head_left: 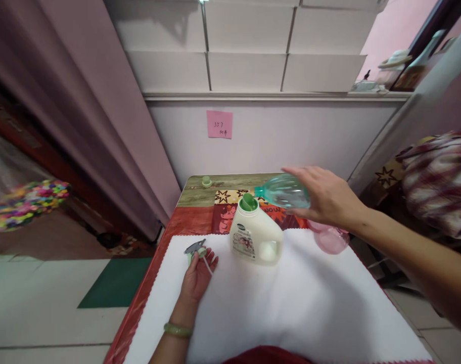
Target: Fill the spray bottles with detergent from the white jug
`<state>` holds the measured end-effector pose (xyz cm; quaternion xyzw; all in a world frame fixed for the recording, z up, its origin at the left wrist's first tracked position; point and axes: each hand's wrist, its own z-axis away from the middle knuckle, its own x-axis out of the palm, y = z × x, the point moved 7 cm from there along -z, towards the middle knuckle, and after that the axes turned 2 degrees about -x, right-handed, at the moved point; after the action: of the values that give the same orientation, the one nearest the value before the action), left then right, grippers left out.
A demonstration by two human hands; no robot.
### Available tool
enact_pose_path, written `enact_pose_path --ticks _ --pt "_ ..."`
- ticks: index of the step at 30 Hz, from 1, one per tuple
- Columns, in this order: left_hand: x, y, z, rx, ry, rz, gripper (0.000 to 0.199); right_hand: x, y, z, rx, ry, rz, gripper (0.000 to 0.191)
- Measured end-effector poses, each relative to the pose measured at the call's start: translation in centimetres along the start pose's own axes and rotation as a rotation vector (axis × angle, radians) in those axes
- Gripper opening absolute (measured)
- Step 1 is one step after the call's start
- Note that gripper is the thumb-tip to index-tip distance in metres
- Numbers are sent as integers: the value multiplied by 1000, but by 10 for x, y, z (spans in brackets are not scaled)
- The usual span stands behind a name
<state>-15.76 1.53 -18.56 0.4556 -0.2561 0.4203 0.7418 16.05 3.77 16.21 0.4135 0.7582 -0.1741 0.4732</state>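
Observation:
My right hand [325, 194] grips a clear teal bottle [285, 191] by its base. The bottle is tipped on its side, its neck pointing left, just above and beside the green opening [248, 202] of a cream detergent jug [255, 235]. That jug stands upright on the white cloth. I cannot make out any liquid flowing between the two. To the left, my left hand [200, 273] rests palm up with a spray trigger head [196, 250] held between thumb and fingers, its thin white tube hanging toward the right.
Behind my right wrist sits a pink transparent bottle [331, 240]. A small green cap [206, 181] lies at the table's back left. White cloth [291, 303] covers the near tabletop. The wall carries a pink note [219, 124]; plaid fabric [441, 177] hangs at the right.

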Motion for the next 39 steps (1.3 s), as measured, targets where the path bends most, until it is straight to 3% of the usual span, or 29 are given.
enact_pose_path --ticks 3,6,9,13,17,22,28,35,39 --pt "10 6 6 24 30 2 22 21 -1 46 320 80 -388 73" --pt "35 23 20 76 29 -6 19 65 -36 93 473 -39 -877 67" --pt "76 49 41 156 -23 -3 22 103 -75 125 610 -151 -1223 71" --pt "129 80 72 242 -99 -12 26 124 -99 140 743 -181 -1336 71" --pt "157 94 89 304 -155 -23 29 119 -102 139 787 -195 -1244 73" --pt "163 87 96 322 -168 -84 20 108 -101 137 785 -118 -1219 74" --pt "164 77 102 326 -134 -167 12 111 -108 143 796 -119 -1263 75" --pt "160 99 116 495 -190 -175 21 109 -113 160 821 -90 -1316 75" --pt "157 87 121 486 -187 -211 24 109 -119 166 832 -109 -1292 78"
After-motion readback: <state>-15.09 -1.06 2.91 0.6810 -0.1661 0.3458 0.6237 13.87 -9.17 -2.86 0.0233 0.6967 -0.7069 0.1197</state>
